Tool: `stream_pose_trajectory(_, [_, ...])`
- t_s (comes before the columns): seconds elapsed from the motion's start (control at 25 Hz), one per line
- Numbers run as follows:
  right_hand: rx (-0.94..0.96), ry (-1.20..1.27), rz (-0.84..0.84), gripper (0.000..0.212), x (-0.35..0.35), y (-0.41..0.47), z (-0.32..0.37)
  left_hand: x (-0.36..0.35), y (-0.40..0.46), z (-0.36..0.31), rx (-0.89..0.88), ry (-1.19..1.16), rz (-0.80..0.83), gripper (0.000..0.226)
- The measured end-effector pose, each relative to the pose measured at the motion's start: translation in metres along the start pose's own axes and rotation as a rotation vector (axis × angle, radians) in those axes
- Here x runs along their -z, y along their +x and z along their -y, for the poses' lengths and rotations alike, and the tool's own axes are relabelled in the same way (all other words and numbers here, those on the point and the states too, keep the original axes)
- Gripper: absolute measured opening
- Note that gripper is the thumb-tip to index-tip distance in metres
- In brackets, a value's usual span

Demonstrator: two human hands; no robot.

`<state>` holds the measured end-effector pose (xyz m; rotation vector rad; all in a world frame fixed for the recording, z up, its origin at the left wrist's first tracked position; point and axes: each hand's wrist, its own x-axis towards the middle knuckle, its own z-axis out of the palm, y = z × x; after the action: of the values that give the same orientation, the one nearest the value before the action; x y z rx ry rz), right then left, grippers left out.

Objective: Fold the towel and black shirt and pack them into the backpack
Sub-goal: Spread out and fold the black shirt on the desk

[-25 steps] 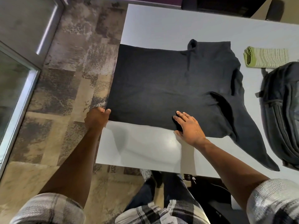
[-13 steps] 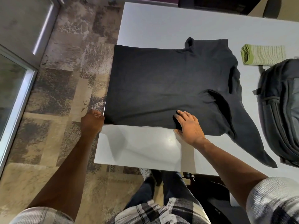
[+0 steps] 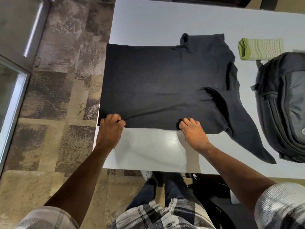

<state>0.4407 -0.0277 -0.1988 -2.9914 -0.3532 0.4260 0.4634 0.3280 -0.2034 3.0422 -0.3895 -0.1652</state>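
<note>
1. Black shirt lies flat on the white table, hem end at the table's left edge w/ a bit overhanging, collar end toward the backpack. Spread out like that so it can be folded lengthwise.
2. Left hand pinches the near edge of the shirt close to the hem corner, fingers curled into the cloth; fabric bunches slightly there.
3. Right hand grips the same near edge further along, approx mid-body, fingertips tucked under the cloth. Two grips spaced apart along one edge – prob. so the edge lifts straight and can be carried over to the far side w/o sagging.
4. Near sleeve trails off toward the table's front edge, not yet tucked in; far sleeve looks already folded onto the body.
5. Green striped towel sits already folded, beyond the shirt's collar end, just beside the top of the backpack – parked near the bag, ready for packing.
6. Black backpack lies on the table at right; can't tell if it's zipped open.
7. Judgement: towel fold done, shirt fold in progress, packing not started.
</note>
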Motion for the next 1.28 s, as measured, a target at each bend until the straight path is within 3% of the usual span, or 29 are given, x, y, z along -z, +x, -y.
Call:
stream_pose_trajectory(0.16, [0.041, 0.061, 0.042, 0.03, 0.008, -0.002, -0.005, 0.003, 0.007, 0.0, 0.021, -0.019, 0.029, 0.007])
stream_pose_trajectory(0.4, [0.159, 0.213, 0.17, 0.013, 0.024, 0.003, -0.03, 0.003, -0.002, 0.003, 0.023, -0.201, 0.052, 0.038])
stream_pose_trajectory(0.48, [0.057, 0.228, 0.141, 0.04, 0.022, 0.005, -0.034, 0.001, 0.003, 0.0, 0.108, -0.235, 0.116, 0.039])
stream_pose_trajectory(0.64, [-0.178, 0.138, 0.321, 0.088, 0.013, -0.006, -0.042, -0.015, 0.002, 0.015, 0.173, -0.203, 0.26, 0.088])
stream_pose_trajectory(0.84, [-0.162, 0.082, 0.451, 0.092, 0.007, -0.031, -0.064, -0.014, 0.01, 0.044, 0.167, -0.062, 0.422, 0.124])
stream_pose_trajectory(0.92, [-0.173, 0.138, 0.406, 0.086, 0.007, -0.032, -0.064, -0.009, 0.011, 0.038, 0.189, -0.049, 0.393, 0.119])
stream_pose_trajectory(1.0, [-0.181, 0.192, 0.267, 0.075, 0.008, -0.026, -0.057, -0.003, 0.008, 0.014, 0.201, -0.07, 0.168, 0.093])
stream_pose_trajectory(1.08, [-0.128, 0.195, 0.141, 0.066, 0.01, -0.015, -0.044, -0.003, -0.003, -0.022, 0.104, -0.103, -0.061, 0.06])
stream_pose_trajectory(1.16, [-0.031, 0.198, 0.086, 0.061, 0.011, 0.0, -0.028, -0.011, -0.021, -0.055, -0.026, -0.09, -0.084, 0.043])
stream_pose_trajectory(1.28, [0.063, 0.229, 0.064, 0.056, 0.016, 0.03, -0.002, -0.019, -0.027, -0.065, 0.01, -0.095, -0.056, 0.033])
